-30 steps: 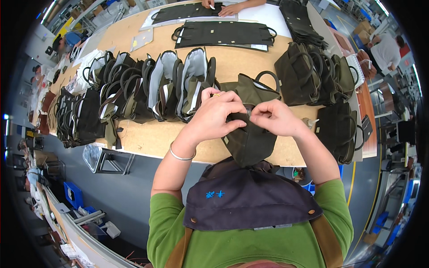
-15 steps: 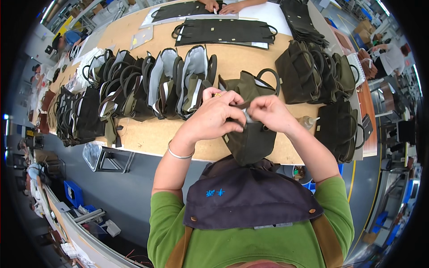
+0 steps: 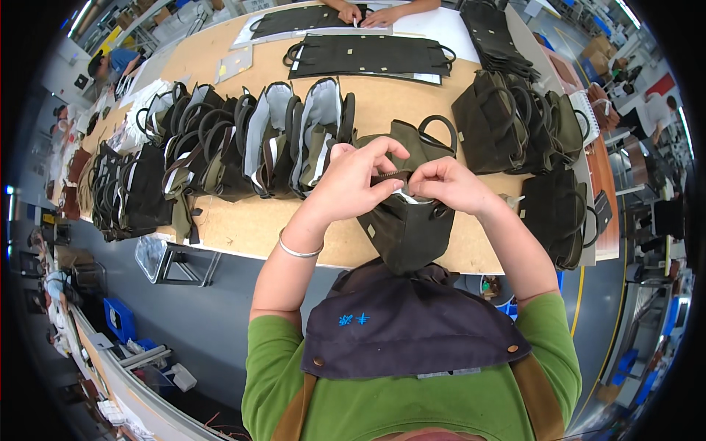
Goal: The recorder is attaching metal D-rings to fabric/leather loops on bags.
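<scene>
A dark olive handbag stands at the table's front edge before me, one looped handle rising behind its opening. At its mouth, a brown zipper strip runs between my hands, with a bit of white lining below it. My left hand, a bangle on its wrist, pinches the strip between thumb and fingers. Closed fingertips of my right hand grip the strip's other end at the bag's rim; exactly what lies under them is hidden.
Several unfinished bags with pale linings crowd the left of the table. More dark bags stand at right, beside a small bottle. Flat bag panels lie beyond. Another person's hands work at the far edge.
My right hand has lowered slightly and its fingers have come onto the bag's rim. My left hand has turned, and the zipper strip now shows between the hands.
</scene>
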The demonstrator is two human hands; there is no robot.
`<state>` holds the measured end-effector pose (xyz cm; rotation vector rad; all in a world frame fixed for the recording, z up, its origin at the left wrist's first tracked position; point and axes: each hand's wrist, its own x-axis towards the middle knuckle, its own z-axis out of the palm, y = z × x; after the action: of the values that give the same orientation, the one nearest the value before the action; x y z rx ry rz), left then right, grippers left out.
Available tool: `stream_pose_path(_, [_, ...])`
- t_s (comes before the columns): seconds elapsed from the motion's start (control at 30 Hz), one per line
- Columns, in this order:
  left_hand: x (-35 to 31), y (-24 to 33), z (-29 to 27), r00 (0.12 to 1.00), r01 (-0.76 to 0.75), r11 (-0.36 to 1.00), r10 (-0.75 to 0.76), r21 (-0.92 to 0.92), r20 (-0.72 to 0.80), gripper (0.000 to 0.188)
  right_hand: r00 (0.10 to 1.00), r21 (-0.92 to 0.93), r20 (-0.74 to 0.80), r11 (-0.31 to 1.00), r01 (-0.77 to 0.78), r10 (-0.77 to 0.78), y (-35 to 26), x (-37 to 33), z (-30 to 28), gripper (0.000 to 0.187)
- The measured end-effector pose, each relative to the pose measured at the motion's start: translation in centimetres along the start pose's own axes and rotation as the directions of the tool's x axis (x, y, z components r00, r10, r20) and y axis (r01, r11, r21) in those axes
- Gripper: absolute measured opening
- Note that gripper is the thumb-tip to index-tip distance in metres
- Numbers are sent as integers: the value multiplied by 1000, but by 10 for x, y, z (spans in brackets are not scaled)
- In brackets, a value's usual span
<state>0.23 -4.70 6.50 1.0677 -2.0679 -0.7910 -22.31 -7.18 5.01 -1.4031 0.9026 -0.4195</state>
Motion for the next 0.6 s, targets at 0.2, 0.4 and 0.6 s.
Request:
stream_pose_path(0.2, [2,0,1,997,72,982,-71,-175,11,36,996,-14,50,997,-70,71,-5,0,-5,15])
stream_pose_path(0.4, [0,-6,6,999,27,991,-30,-130,-20,35,990,-10,53,992,-128,128,-7,0,-7,14])
stream_pose_path(0.6, [-1,-5,6,999,-6,996,3,-94,-34,34,990,12,63,992,-129,128,-4,1,-7,14])
